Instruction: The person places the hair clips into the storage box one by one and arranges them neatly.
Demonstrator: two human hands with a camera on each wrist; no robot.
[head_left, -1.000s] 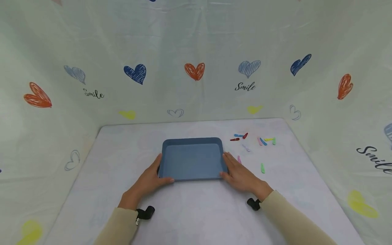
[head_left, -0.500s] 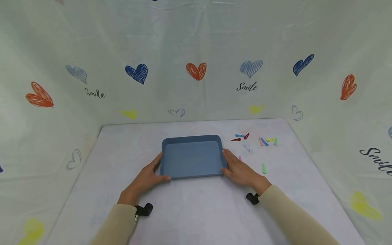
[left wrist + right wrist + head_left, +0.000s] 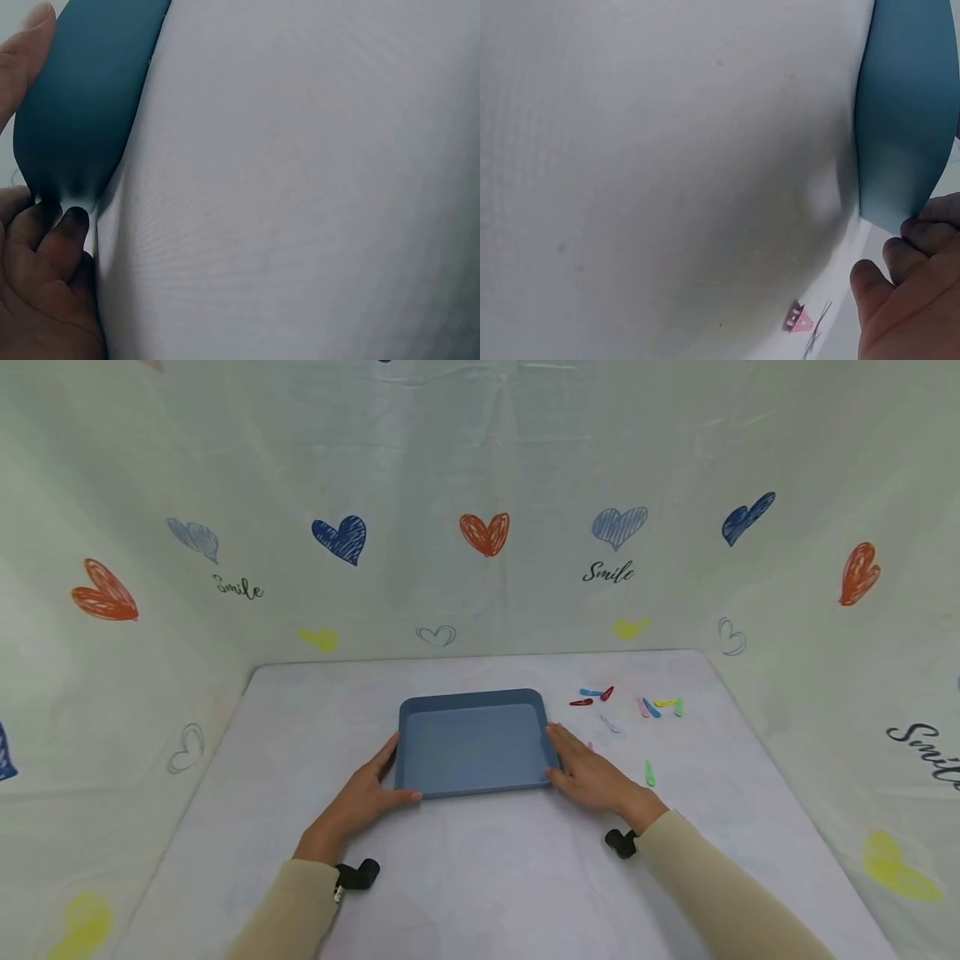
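A shallow blue-grey rectangular tray [image 3: 474,752] lies flat in the middle of the white-covered table in the head view. At its left side, my left hand [image 3: 360,800] touches it, the thumb along the front edge and the other fingers against the side. My right hand [image 3: 596,783] presses the opposite side, its fingers stretched along the wall and the thumb near the front right corner. Both wrist views show fingertips against the outside of the tray wall. A pink hair clip [image 3: 591,747] is partly hidden behind the right hand, with a green hair clip [image 3: 649,773] to its right.
Several more small coloured hair clips lie at the table's back right, among them a dark red clip [image 3: 581,702], a lilac clip [image 3: 610,724] and a yellow clip [image 3: 665,702]. A white curtain [image 3: 480,602] printed with hearts surrounds the table.
The tray has shifted slightly away from me, with both hands moving along against its sides. The pink clip by the right hand is now more covered. The other clips have stayed put.
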